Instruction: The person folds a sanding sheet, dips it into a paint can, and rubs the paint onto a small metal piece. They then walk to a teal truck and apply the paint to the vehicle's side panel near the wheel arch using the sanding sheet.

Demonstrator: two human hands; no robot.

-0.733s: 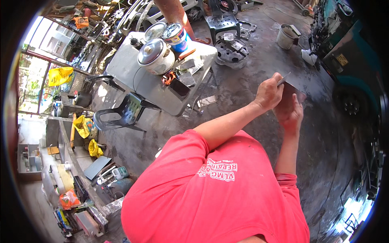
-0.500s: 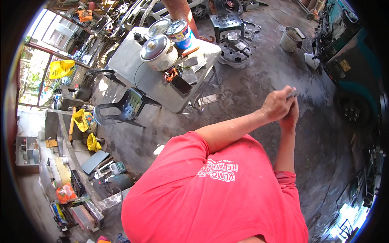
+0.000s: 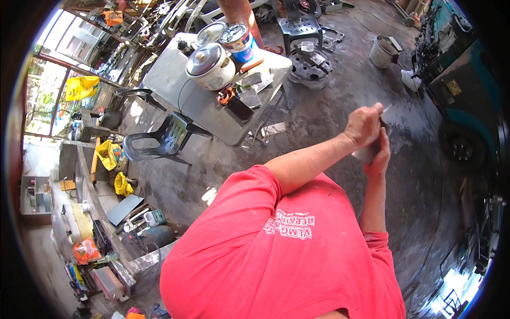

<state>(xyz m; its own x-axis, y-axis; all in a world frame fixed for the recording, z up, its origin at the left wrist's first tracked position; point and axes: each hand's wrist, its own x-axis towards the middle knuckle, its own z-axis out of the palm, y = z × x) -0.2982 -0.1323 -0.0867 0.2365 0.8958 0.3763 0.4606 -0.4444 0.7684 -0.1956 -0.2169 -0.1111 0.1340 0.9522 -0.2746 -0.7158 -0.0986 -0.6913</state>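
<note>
Both my arms reach out to the right, past the red shirt (image 3: 255,250), and my hands are close together over the dark floor. My left hand (image 3: 363,127) is closed, with a thin pale tip (image 3: 387,108) showing just beyond its fingers; the rest of that thing is hidden. Just below it, my right hand (image 3: 380,158) is closed around a flat greyish piece (image 3: 365,154), whose edge shows under my left wrist. Its exact kind cannot be made out.
Left of my hands stands a grey table (image 3: 170,74) bearing a lidded pot (image 3: 210,69), a blue paint can (image 3: 240,42) and a phone (image 3: 240,109). Dark plastic chairs (image 3: 172,135) stand beside it. A bucket (image 3: 383,51) and a teal vehicle (image 3: 467,90) are at the right.
My left hand has turned and come slightly nearer, its fingers higher than before. My right hand has lowered a little, and the flat piece now shows below my left wrist.
</note>
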